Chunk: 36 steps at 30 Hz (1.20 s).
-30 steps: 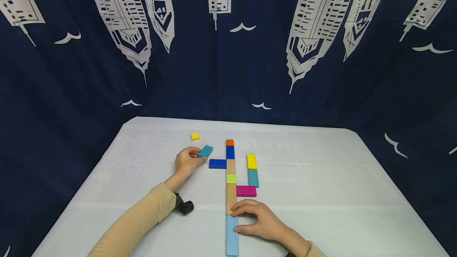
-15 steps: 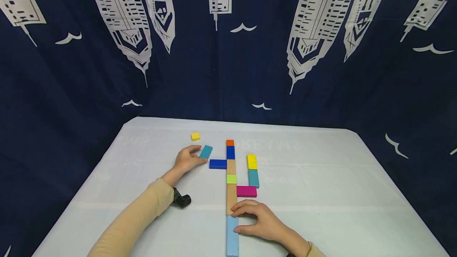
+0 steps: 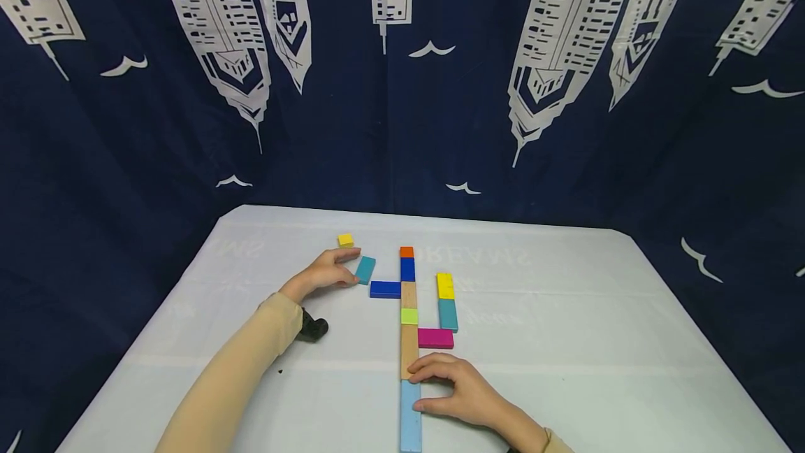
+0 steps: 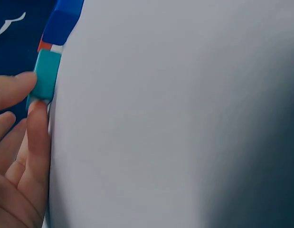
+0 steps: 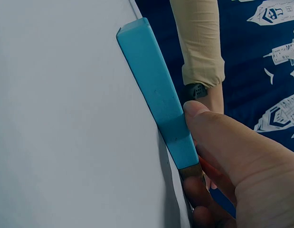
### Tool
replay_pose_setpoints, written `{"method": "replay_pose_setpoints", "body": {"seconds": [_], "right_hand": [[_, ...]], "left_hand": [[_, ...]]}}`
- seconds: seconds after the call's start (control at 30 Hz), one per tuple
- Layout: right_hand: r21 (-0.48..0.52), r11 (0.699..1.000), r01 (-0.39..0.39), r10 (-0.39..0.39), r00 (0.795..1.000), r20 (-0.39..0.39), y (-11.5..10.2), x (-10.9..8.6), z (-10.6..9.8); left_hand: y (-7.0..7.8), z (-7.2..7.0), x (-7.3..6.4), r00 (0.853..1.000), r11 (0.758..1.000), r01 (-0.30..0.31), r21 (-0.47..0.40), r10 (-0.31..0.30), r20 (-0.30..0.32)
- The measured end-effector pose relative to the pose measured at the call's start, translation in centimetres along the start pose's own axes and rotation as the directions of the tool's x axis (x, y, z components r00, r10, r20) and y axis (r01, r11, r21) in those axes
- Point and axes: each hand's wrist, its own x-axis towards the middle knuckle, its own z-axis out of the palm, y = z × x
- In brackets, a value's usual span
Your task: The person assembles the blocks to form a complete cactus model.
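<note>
My left hand [image 3: 319, 272] is beside a small teal block [image 3: 365, 270] lying on the white table. Its thumb tip is at the block's near end, while the forefinger stretches past it toward a yellow block [image 3: 345, 240]. In the left wrist view the fingertips are right at the teal block [image 4: 48, 76]. My right hand [image 3: 462, 391] rests along a straight row of blocks. Its thumb touches the side of the long light-blue block [image 3: 411, 425], and its fingertips rest by the end of the tan block [image 3: 409, 348]. The right wrist view shows the thumb against the light-blue block [image 5: 149, 85].
The row continues with lime [image 3: 409, 317], tan, blue and orange [image 3: 407, 252] blocks. A dark-blue block [image 3: 385, 290] branches left and a magenta block [image 3: 435, 338] right. Another teal block [image 3: 448, 314] and a yellow block [image 3: 445, 286] extend away from the magenta one. A patterned navy cloth [image 3: 390, 124] hangs behind.
The teal block has turned from a slant to point more directly away from me. My left fingers have spread and shifted away from it. My right hand stays in place.
</note>
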Motion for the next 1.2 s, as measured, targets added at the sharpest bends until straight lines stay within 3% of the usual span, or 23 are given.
{"method": "replay_pose_setpoints", "body": {"seconds": [0.23,0.53,1.2], "right_hand": [[0.005,1.000,-0.007,0.007,1.000,-0.001,0.0,0.0,0.0],[-0.024,0.999,0.035,-0.035,0.999,-0.013,0.1,0.0,0.0],[-0.005,1.000,0.015,-0.015,1.000,-0.009,0.1,0.0,0.1]], "left_hand": [[0.3,0.0,0.6,0.998,1.000,0.000,0.014,-0.001,0.060],[0.6,0.6,1.2,0.999,0.999,-0.028,0.015,0.028,0.038],[1.0,1.4,1.5,0.999,1.000,0.017,-0.002,-0.017,0.027]]}}
